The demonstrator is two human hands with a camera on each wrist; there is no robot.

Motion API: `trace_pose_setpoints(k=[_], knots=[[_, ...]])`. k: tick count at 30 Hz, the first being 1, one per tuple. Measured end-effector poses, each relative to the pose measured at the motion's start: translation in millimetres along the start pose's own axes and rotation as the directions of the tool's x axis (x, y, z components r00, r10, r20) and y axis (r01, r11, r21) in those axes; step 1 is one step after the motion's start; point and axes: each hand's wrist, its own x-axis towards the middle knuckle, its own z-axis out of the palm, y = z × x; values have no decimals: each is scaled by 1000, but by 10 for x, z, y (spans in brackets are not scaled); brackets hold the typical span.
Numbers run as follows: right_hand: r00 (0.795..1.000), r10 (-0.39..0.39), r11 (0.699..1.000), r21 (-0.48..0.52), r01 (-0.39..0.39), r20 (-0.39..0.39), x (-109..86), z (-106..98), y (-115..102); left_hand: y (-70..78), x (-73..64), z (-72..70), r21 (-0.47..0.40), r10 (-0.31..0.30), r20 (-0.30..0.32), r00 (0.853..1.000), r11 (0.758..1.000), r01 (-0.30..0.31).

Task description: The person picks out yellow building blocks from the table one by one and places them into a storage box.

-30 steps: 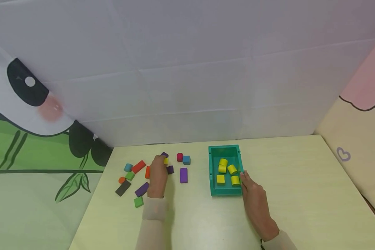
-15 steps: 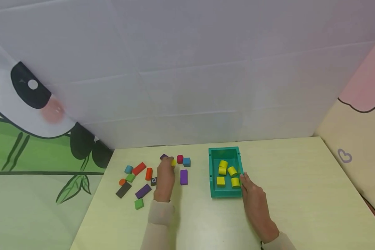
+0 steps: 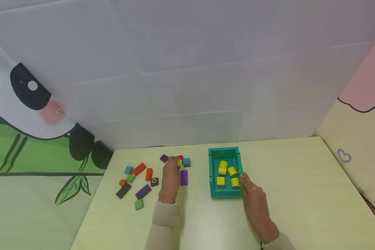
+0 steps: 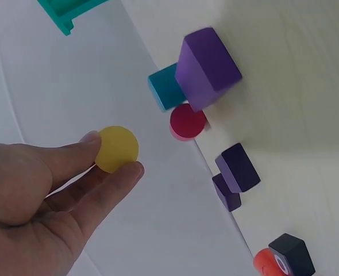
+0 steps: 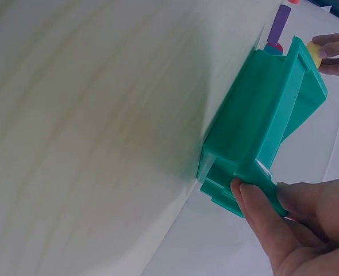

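My left hand (image 3: 170, 182) pinches a yellow cylinder block (image 4: 118, 148) between thumb and fingertips, lifted above the table in the left wrist view. Close by it in the head view are a red cylinder (image 3: 180, 157), partly hidden, a blue cube (image 3: 186, 162) and a purple rectangular block (image 3: 184, 177). A teal plastic bin (image 3: 210, 177) holds several yellow blocks, both cylinders and a cube (image 3: 220, 181). At its right side, my right hand (image 3: 257, 206) grips the wall; the right wrist view shows thumb and fingers pinching the rim (image 5: 261, 175).
Left of my left hand lie several loose blocks, among them a red one (image 3: 139, 169), a dark grey one (image 3: 123, 190), a green one (image 3: 139, 204) and a black one with a ring mark (image 3: 154, 181). A pale wall sheet (image 3: 187, 97) rises behind the table.
My left hand has moved to the right with the yellow cylinder, away from the loose blocks, uncovering the black ring-marked block. The right hand and the bin stay in place.
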Motion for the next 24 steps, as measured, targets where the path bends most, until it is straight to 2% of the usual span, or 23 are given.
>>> trace_pose_setpoints(k=[9,16,24], knots=[[1000,5,1000,4,-5,-3,1,-2,-16,132,12,114,48,115,-34,993,992,-114],[1000,1,1000,13,-1,1,-12,9,-7,278,-11,90,18,136,-39,990,991,-136],[1000,-22,1000,15,22,-17,1,10,9,383,-1,57,2,122,-28,992,993,-122]])
